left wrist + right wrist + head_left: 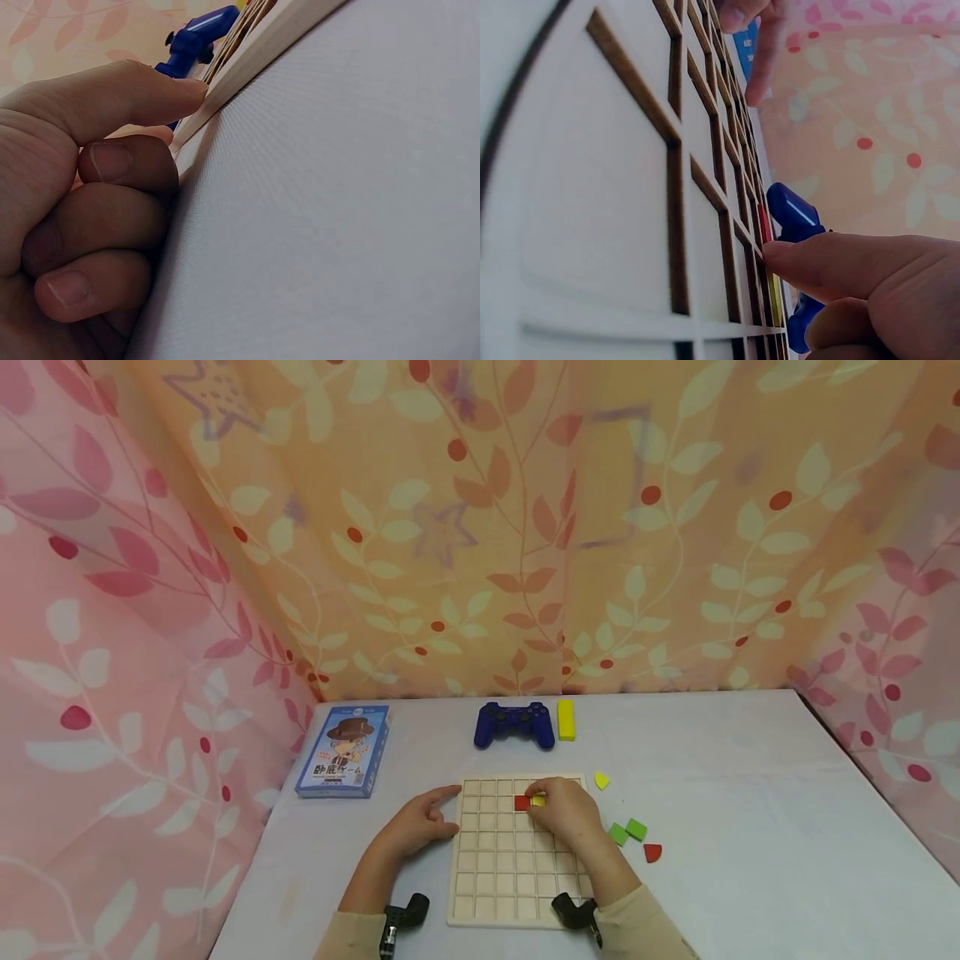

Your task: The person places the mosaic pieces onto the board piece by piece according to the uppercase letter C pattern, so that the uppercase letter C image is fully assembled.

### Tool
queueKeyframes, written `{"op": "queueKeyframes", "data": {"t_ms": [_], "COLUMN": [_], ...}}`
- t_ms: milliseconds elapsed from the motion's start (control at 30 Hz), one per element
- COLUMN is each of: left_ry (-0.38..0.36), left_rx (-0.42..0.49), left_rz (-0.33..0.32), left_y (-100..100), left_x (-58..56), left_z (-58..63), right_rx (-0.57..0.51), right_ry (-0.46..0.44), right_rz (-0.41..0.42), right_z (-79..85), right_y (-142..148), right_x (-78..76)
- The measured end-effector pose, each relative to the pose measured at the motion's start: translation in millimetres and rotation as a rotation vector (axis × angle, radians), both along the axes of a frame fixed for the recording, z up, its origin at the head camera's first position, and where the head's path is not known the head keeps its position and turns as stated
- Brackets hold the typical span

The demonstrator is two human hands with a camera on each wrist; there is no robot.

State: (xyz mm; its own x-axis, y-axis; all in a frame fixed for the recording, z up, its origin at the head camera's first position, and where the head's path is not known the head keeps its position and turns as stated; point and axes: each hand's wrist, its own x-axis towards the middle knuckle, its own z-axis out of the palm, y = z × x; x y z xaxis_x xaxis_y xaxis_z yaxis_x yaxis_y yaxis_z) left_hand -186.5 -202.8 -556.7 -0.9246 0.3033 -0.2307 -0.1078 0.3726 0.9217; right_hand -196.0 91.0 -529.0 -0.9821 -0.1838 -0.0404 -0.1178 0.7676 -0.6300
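A pale wooden grid board point(487, 862) lies flat on the white table. A red square tile point(522, 803) sits in one of its upper cells, with a yellow tile point(539, 801) in the cell to its right. My right hand point(572, 814) reaches over the board and pinches the yellow tile between thumb and index finger. In the right wrist view the thumb tip point(780, 253) is by the red and yellow edges. My left hand point(412, 823) touches the board's left edge with extended thumb and index finger. Its other fingers point(105, 225) are curled.
Right of the board lie a yellow piece point(602, 781), two green tiles point(636, 830) and a red quarter-round piece point(652, 853). Behind it are a blue game controller point(514, 725) and a yellow block point(566, 720). A blue box point(345, 752) lies at the left.
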Motion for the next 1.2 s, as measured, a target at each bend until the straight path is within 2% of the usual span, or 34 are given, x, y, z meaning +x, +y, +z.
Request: {"op": "queueKeyframes", "data": {"t_ms": [267,367,567,767,967,1200], "left_ry": [-0.017,-0.014,-0.009,0.002,0.005,0.024], "left_rx": [0.005,0.009,-0.003,-0.013,-0.008,-0.031], "left_rz": [-0.002,-0.006,-0.001,0.004,-0.009,-0.007], "left_y": [-0.3,-0.8,-0.3,0.4,-0.9,-0.6], "left_x": [2.9,3.6,2.7,1.8,1.4,-0.1], "left_z": [0.1,0.9,0.5,-0.3,-1.5,-2.4], "right_rx": [-0.060,-0.087,-0.109,-0.145,-0.204,-0.217], "right_ry": [-0.009,-0.007,0.056,0.066,0.115,0.145], "right_rz": [0.009,0.009,-0.005,-0.031,-0.045,-0.092], "right_z": [6.7,16.4,40.0,54.8,61.5,58.7], "right_y": [0.5,1.9,8.4,15.8,27.0,48.1], "right_x": [5.3,7.9,10.8,10.4,10.0,0.1]}}
